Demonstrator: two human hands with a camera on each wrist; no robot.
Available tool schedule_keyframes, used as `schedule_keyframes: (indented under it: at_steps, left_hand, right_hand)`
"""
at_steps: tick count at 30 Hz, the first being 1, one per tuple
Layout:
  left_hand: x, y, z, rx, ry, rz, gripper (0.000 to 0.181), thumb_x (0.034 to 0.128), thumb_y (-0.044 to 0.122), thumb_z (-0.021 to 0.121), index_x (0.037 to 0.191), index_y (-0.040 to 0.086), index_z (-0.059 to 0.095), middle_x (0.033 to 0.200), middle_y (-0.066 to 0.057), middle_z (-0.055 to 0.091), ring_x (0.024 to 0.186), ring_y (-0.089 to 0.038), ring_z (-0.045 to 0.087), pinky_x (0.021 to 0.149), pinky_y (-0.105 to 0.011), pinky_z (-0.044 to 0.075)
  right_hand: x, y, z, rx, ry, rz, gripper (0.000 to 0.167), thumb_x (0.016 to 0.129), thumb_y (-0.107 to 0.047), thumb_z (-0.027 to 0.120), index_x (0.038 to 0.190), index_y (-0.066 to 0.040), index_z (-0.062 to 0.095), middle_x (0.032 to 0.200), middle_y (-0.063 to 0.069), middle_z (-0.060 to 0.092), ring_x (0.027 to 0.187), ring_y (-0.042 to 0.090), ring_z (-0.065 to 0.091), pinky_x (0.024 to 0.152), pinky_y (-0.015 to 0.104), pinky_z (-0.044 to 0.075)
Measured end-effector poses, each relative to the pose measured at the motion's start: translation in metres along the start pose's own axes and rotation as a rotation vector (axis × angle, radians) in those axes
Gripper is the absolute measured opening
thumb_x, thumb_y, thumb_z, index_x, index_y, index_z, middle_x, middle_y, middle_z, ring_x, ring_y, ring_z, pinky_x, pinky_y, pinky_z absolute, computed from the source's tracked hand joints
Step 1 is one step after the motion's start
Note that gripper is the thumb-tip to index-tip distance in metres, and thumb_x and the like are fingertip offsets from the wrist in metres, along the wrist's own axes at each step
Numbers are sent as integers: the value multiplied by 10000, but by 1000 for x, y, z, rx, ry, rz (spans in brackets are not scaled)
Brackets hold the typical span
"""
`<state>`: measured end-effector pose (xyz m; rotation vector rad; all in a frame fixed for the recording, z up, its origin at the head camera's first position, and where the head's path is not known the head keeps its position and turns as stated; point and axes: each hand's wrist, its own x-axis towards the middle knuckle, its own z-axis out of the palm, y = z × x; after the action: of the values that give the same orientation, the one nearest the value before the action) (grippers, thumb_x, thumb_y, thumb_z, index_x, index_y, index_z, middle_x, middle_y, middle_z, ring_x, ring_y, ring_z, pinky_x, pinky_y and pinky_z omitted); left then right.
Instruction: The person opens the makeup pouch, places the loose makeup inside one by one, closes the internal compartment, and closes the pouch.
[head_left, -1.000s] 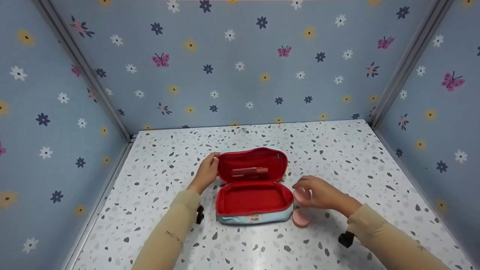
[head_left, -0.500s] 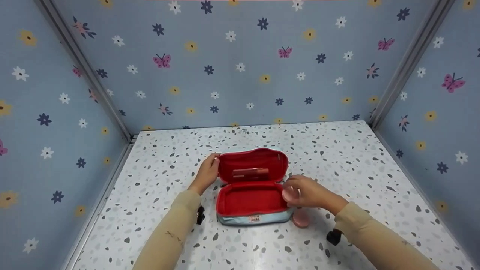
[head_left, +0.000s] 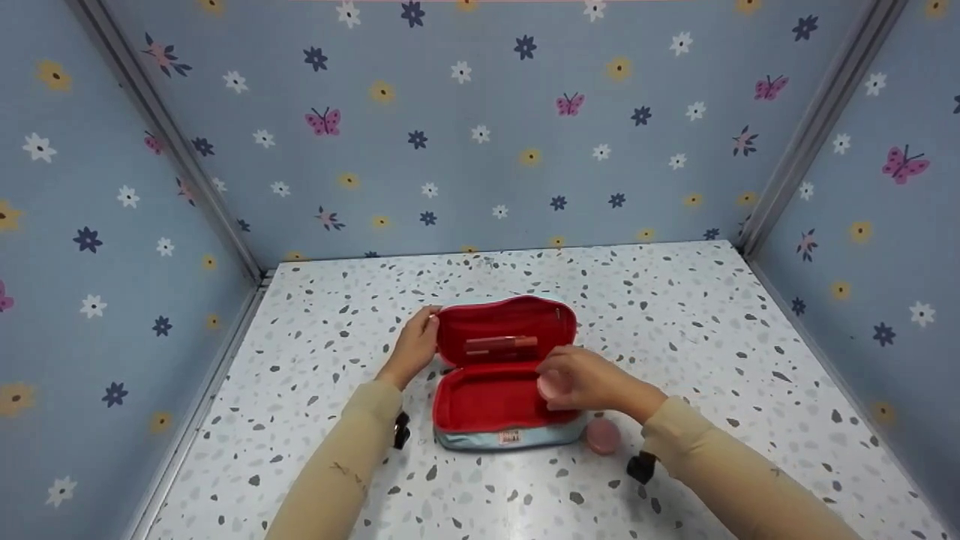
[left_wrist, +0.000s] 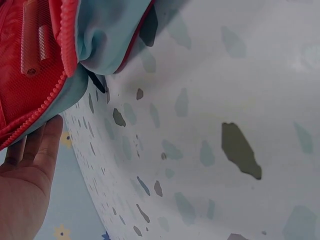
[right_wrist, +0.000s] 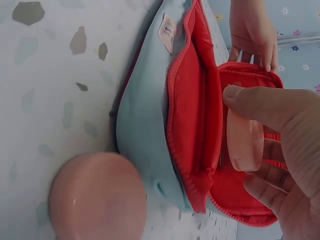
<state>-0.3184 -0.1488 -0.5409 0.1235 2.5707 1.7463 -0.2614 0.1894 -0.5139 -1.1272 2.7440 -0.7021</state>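
A light blue zip pouch (head_left: 480,441) with red lining lies unzipped, its lid raised at the back. My left hand (head_left: 412,346) holds the lid's left edge, its fingers behind the lid in the left wrist view. Behind the lid's mesh sit a reddish tube (head_left: 491,344) and a thinner stick, seen also in the left wrist view as a tube (left_wrist: 30,45). My right hand (head_left: 592,381) pinches a small round pink jar (right_wrist: 244,140) between thumb and fingers, above the right part of the pouch's base. A second pink jar (head_left: 602,436) rests on the table by the pouch's right front corner.
The white speckled table (head_left: 337,300) is bounded by blue flowered panels (head_left: 480,150) at the back and both sides. A dark wrist device (head_left: 641,466) hangs below the right sleeve, another (head_left: 400,430) beside the left one.
My right hand has carried the pink jar leftward, from beside the pouch to over its base. My left hand stays at the lid, and the second jar has not moved.
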Motion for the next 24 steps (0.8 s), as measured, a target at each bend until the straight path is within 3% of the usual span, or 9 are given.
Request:
schedule_keyframes:
  at_steps: [24]
  left_hand:
    - [1,1,1,11,13,0,408,1184,173,383,1521,26,561,1359,-217,703,1156,-298,711,968,-443,633]
  right_hand:
    - [40,-26,18,15,-12,5,499,894,-271,900,1320,-51,762,1281,103,741,1231,281,664,1096,483,563]
